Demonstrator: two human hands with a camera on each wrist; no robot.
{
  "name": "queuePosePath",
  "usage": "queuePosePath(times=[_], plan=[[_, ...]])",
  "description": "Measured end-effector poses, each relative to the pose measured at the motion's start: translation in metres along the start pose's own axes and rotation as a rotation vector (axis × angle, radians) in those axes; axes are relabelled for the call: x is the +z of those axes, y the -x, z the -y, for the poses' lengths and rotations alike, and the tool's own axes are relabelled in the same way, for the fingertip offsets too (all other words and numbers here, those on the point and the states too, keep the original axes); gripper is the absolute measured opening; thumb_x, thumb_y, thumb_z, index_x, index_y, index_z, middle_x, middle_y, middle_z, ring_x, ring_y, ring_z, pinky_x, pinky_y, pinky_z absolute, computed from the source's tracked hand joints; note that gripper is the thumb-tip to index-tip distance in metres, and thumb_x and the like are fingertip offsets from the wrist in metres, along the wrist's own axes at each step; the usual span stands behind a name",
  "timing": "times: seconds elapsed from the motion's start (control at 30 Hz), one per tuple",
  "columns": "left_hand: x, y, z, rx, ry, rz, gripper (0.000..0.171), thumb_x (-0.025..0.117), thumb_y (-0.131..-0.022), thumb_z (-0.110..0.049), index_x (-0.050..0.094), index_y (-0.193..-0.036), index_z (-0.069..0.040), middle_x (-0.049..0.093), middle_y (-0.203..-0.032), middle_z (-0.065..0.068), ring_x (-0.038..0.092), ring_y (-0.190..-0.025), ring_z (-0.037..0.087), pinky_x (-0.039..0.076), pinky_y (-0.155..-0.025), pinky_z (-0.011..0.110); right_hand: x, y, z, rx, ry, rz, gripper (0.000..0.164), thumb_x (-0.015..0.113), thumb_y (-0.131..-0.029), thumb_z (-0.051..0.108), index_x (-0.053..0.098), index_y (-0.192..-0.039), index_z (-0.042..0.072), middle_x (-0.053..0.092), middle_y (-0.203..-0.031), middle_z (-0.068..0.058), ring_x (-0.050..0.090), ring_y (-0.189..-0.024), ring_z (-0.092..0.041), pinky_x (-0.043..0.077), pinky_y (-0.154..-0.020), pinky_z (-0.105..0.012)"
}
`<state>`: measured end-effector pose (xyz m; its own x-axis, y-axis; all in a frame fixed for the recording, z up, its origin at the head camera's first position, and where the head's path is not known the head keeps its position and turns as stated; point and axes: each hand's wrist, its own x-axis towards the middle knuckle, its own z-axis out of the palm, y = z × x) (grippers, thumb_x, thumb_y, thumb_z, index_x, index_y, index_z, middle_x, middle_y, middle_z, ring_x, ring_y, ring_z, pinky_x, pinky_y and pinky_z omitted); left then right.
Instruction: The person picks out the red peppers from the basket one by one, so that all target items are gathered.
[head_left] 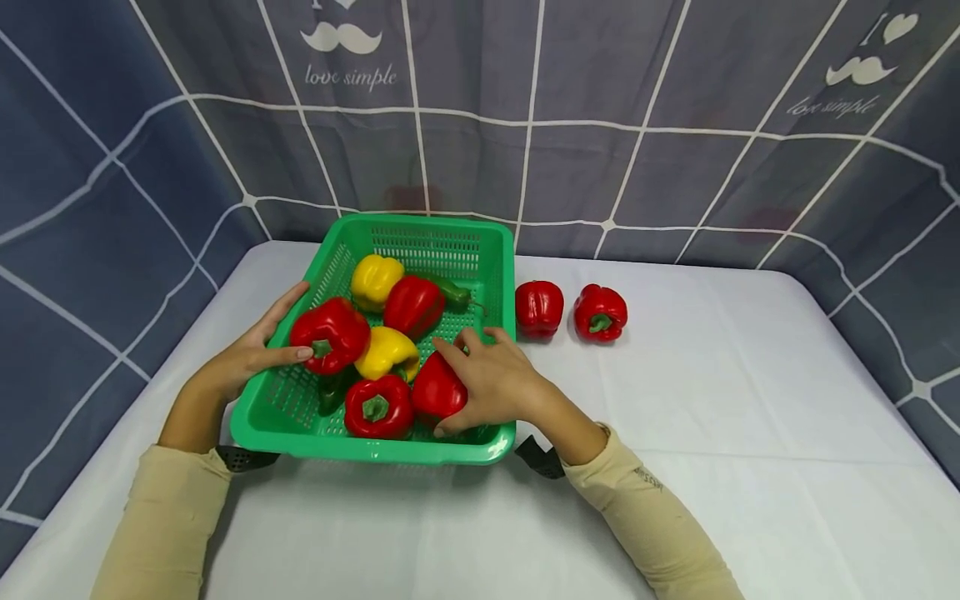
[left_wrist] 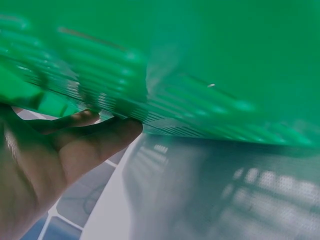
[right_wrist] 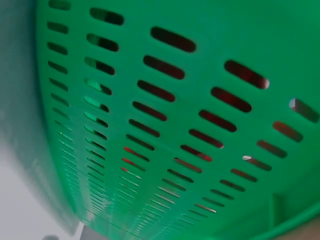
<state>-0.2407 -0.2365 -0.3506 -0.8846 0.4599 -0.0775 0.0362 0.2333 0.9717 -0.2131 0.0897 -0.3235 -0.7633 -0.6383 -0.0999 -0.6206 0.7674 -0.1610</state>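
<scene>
A green plastic basket (head_left: 367,450) holds red and yellow bell peppers and green peppers. My left hand (head_left: 243,358) grips its left side, thumb over the rim beside a large red bell pepper (head_left: 333,329); the left wrist view shows the fingers against the outer wall. Inside the front right corner, my right hand (head_left: 498,379) has its fingers and thumb around another red bell pepper (head_left: 437,390). Left of that one lies a red bell pepper (head_left: 378,408) with its stem up, and a yellow bell pepper (head_left: 387,352) sits behind. In the right wrist view the slotted basket wall (right_wrist: 200,65) hides most of the hand.
Two red bell peppers (head_left: 538,308) (head_left: 601,313) stand on the white tablecloth (head_left: 712,375), right of the basket. Farther back in the basket are a yellow bell pepper (head_left: 377,282), a red one (head_left: 414,307) and a long green pepper (head_left: 453,293). A grey checked curtain (head_left: 577,175) hangs behind.
</scene>
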Motion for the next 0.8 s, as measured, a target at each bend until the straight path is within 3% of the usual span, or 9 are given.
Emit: queuePosePath(times=[0.17, 0.53, 0.8], plan=[[0.000, 0.001, 0.001, 0.009, 0.001, 0.006, 0.084, 0.055, -0.088, -0.011, 0.000, -0.147, -0.034, -0.004, -0.151, 0.017, 0.052, -0.103, 0.000, 0.052, -0.079, 0.024, 0.001, 0.002, -0.002, -0.027, -0.059, -0.055, 0.100, 0.071, -0.064, 0.060, 0.032, -0.142, 0.012, 0.044, -0.121, -0.008, 0.048, -0.109, -0.016, 0.027, -0.106, -0.043], [0.000, 0.003, 0.002, 0.002, 0.055, 0.030, 0.083, 0.053, -0.089, -0.010, -0.001, -0.146, -0.035, 0.005, -0.147, 0.018, 0.058, -0.099, 0.007, 0.055, -0.075, 0.036, 0.002, 0.005, -0.007, -0.072, -0.189, -0.173, 0.097, 0.074, -0.064, 0.051, 0.033, -0.140, 0.006, 0.042, -0.130, -0.009, 0.043, -0.115, -0.017, 0.036, -0.095, -0.038], [0.001, 0.003, 0.002, 0.016, 0.024, 0.019, 0.084, 0.054, -0.088, -0.010, -0.002, -0.147, -0.032, -0.004, -0.149, 0.021, 0.055, -0.100, 0.003, 0.054, -0.076, 0.032, 0.000, 0.007, -0.012, -0.072, -0.360, -0.232, 0.096, 0.078, -0.062, 0.043, 0.034, -0.138, 0.005, 0.044, -0.131, -0.007, 0.041, -0.118, -0.018, 0.036, -0.094, -0.039]])
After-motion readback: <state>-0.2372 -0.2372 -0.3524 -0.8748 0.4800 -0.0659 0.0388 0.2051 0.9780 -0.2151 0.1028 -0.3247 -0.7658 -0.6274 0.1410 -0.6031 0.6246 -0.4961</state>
